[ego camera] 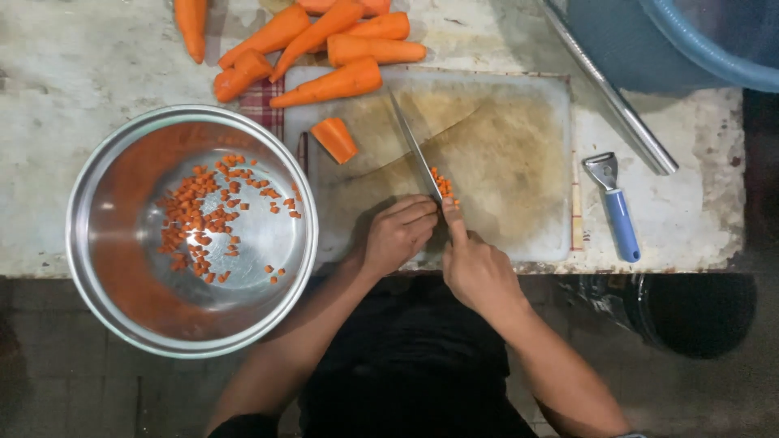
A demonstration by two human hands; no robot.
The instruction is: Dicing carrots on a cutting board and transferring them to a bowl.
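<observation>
The right hand [479, 272] was closed around the handle of a knife [415, 150], its forefinger stretched forward along the spine; the blade ran up and away across the cutting board [519, 154], tip pointing toward the far edge; the handle itself was hidden inside the fist. The left hand [398, 234] lay just beside it, fingers curled under with the knuckles toward the blade; whether it pinched anything beneath them could not be told. A small heap of diced carrot [443, 186] lay on the board against the right side of the blade, just ahead of both hands; both forearms came up from the lower edge of the view.

A short carrot stub [335, 139] lay on the board's left part, well clear of the knife; whole peeled carrots [324, 45] were piled along the far edge, one resting on the board's corner. A steel bowl [105, 243] stood to the left of the board, touching it, with carrot cubes [203, 215] scattered inside; a blue-handled peeler [617, 207] lay on the worktop [73, 81] to the right; a blue tub [714, 49] sat at the far right corner.
</observation>
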